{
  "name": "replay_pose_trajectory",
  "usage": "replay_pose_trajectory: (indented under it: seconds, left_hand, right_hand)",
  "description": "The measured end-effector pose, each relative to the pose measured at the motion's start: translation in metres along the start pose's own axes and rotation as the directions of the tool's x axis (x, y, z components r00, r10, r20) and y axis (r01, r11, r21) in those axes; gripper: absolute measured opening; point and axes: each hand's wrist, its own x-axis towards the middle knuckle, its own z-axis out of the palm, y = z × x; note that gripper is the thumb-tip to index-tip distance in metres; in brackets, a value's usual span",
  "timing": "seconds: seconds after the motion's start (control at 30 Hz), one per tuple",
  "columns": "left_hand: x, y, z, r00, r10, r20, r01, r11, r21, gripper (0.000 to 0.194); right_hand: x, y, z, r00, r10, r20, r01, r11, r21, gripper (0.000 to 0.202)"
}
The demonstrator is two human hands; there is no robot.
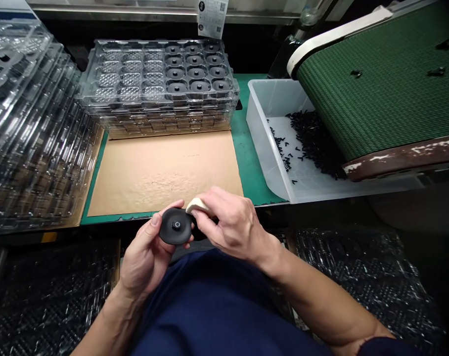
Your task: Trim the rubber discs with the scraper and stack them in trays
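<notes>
A round black plastic part (167, 229), shallow like a dish with a small post at its centre, is held by its edge in my left hand (145, 257). The thumb lies along the rim and the other fingers are behind it. My right hand (232, 222) pinches a folded cream-coloured cloth or pad (197, 204). That pad touches or nearly touches the right rim of the black part. Both hands are in front of the bench edge, just above my lap.
A cardboard sheet (168, 173) lies on the green bench. Behind it stands a stack of clear trays (135, 106), the top one partly filled with black parts. More clear trays (31, 133) rise at left. At right, a green conveyor (373, 99) slopes into a white bin (265, 143) holding small black pieces.
</notes>
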Motion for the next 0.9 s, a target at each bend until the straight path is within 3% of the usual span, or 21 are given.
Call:
replay_pose_trajectory:
  seconds: [0.13, 0.27, 0.43, 0.53, 0.7, 0.83, 0.9]
  left_hand:
    - [0.002, 0.000, 0.002, 0.999, -0.006, -0.041, 0.005, 1.000, -0.028, 0.042]
    - [0.004, 0.000, 0.002, 0.999, -0.033, -0.006, 0.033, 0.999, -0.002, 0.044]
    - [0.005, -0.001, -0.001, 0.996, -0.081, 0.039, 0.080, 0.997, 0.013, 0.039]
    - [0.006, -0.001, -0.001, 0.990, -0.102, 0.094, 0.100, 0.995, 0.031, 0.035]
    - [0.006, -0.001, 0.002, 0.998, -0.056, 0.041, 0.055, 0.998, 0.024, 0.043]
    - [0.007, -0.003, 0.001, 0.974, -0.153, 0.167, 0.142, 0.987, 0.074, 0.032]
    - [0.007, -0.004, 0.000, 0.972, -0.155, 0.177, 0.144, 0.987, 0.073, 0.032]
  right_hand:
    - [-0.002, -0.001, 0.001, 0.995, -0.032, 0.096, 0.021, 0.993, 0.112, 0.021]
    - [-0.004, -0.001, 0.001, 1.000, 0.020, 0.019, -0.021, 0.999, 0.026, 0.018]
    - [-0.005, 0.001, -0.001, 0.995, -0.040, 0.091, 0.033, 0.997, 0.069, 0.015]
    - [-0.006, 0.003, -0.002, 1.000, -0.018, 0.020, 0.018, 1.000, 0.006, 0.016]
    - [-0.012, 0.001, -0.002, 0.998, 0.046, 0.041, -0.046, 0.999, 0.003, 0.020]
    - [-0.012, 0.001, -0.001, 1.000, -0.014, 0.004, 0.014, 1.000, -0.018, 0.017]
    - [-0.014, 0.002, 0.000, 0.999, -0.030, -0.018, 0.029, 0.999, -0.018, 0.017]
